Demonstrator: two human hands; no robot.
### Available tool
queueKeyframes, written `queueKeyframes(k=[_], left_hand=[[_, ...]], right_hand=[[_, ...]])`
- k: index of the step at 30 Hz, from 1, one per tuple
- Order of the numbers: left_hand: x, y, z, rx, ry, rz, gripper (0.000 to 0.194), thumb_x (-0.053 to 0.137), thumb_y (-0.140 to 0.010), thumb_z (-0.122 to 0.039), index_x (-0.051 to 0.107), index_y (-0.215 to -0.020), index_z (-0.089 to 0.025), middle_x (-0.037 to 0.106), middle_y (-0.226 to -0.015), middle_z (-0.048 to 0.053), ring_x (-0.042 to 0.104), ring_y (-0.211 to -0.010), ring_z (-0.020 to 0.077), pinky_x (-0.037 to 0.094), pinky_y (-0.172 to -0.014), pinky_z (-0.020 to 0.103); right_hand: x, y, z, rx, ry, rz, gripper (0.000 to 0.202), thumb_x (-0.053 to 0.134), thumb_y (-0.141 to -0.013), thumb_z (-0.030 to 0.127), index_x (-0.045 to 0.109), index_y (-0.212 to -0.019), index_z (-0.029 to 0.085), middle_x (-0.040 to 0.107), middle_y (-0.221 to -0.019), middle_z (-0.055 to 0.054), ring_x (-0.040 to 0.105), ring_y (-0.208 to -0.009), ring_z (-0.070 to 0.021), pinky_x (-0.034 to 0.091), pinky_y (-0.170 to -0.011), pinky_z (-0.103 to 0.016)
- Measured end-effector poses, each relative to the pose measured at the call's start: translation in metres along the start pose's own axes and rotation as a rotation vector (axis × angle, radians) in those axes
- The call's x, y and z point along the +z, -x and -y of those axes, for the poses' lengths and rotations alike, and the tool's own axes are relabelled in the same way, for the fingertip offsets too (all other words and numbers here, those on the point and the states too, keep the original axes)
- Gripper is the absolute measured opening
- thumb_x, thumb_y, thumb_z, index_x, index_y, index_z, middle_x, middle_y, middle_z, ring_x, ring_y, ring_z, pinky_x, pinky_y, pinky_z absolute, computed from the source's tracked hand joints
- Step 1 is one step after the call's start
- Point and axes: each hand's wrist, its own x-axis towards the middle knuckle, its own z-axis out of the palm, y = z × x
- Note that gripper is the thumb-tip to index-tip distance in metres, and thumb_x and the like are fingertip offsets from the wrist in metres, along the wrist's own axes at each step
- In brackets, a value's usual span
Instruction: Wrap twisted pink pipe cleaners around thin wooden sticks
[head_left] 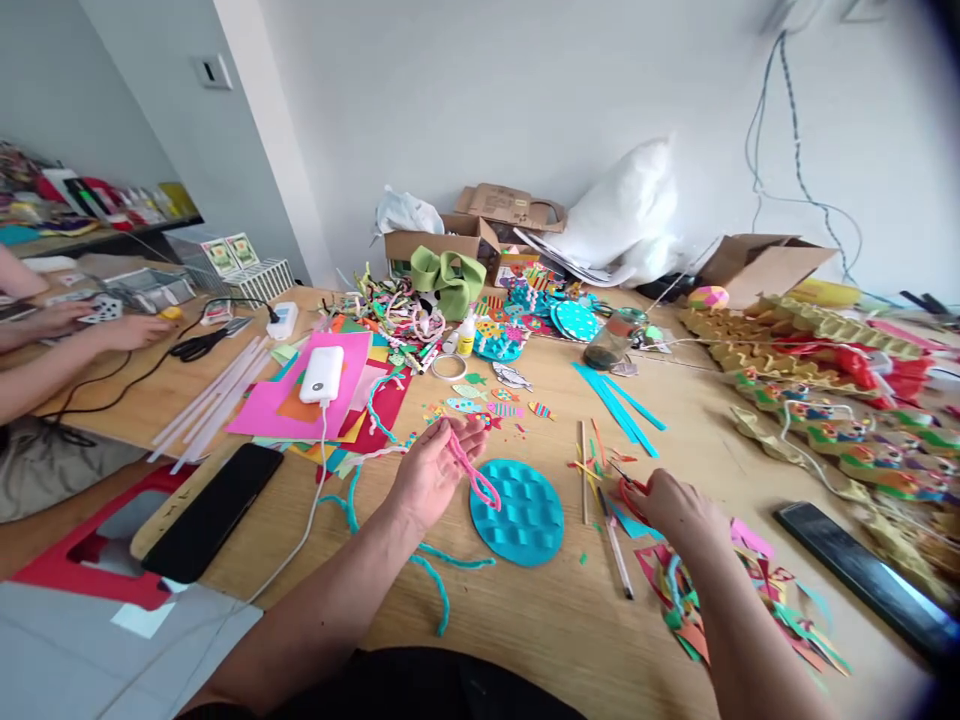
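A looped pink yarn [472, 470] hangs from my left hand [437, 465], which is palm up with its fingers curled around it. Just below and right of that hand lies a round turquoise woven paper disc [517, 512]. My right hand [671, 505] is closed on the red handles of scissors [634, 486], whose blades point up and left over paper scraps. Small paper fish [506, 409] lie beyond my left hand. Blue yarn [442, 590] runs across the table under and beside my left forearm. A pen [616, 545] lies between the disc and my right hand.
A white power bank [322, 374] with a cable rests on coloured paper at left. Black phones lie left [214, 510] and right [862, 570]. A glass jar [611, 340] and a glue bottle [466, 335] stand farther back. Another person's hands are at far left.
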Motion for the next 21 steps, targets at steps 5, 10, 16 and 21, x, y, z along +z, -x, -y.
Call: queueKeyframes(k=[5,10,16,21], left_hand=[[-0.002,0.0,0.006,-0.035,0.0,-0.038,0.009,0.06,-0.081,-0.022,0.064,-0.082,-0.015,0.07,-0.095,0.007,0.064,-0.095,0.0189,0.043,-0.092,0.036],[-0.003,0.003,0.011,-0.034,0.005,-0.058,0.011,0.062,-0.08,-0.024,0.067,-0.081,-0.014,0.069,-0.089,0.006,0.063,-0.091,0.0183,0.043,-0.091,0.036],[-0.002,0.015,0.021,-0.009,-0.082,-0.043,0.016,0.065,-0.077,-0.028,0.068,-0.081,-0.013,0.068,-0.096,0.01,0.061,-0.097,0.0219,0.042,-0.09,0.037],[0.008,0.025,0.035,0.008,-0.167,-0.042,0.023,0.067,-0.075,-0.034,0.07,-0.078,-0.011,0.065,-0.098,0.011,0.057,-0.102,0.0222,0.042,-0.088,0.031]], right_hand=[[0.005,-0.006,-0.01,-0.027,0.006,0.06,0.048,0.04,-0.078,0.058,0.063,-0.079,0.015,0.066,-0.087,-0.019,0.063,-0.083,-0.033,0.04,-0.059,-0.035],[0.016,-0.017,-0.023,-0.086,-0.037,0.04,0.043,0.048,-0.073,0.057,0.062,-0.074,0.016,0.065,-0.082,-0.016,0.062,-0.08,-0.0305,0.041,-0.059,-0.033],[-0.008,0.004,0.004,-0.103,-0.171,-0.139,0.041,0.044,-0.079,0.055,0.063,-0.079,0.018,0.065,-0.086,-0.017,0.061,-0.081,-0.0332,0.043,-0.062,-0.038],[-0.029,0.072,0.096,-0.678,-0.838,0.254,0.041,0.043,-0.084,0.053,0.062,-0.088,0.018,0.066,-0.08,-0.007,0.06,-0.077,-0.0223,0.047,-0.069,-0.031]])
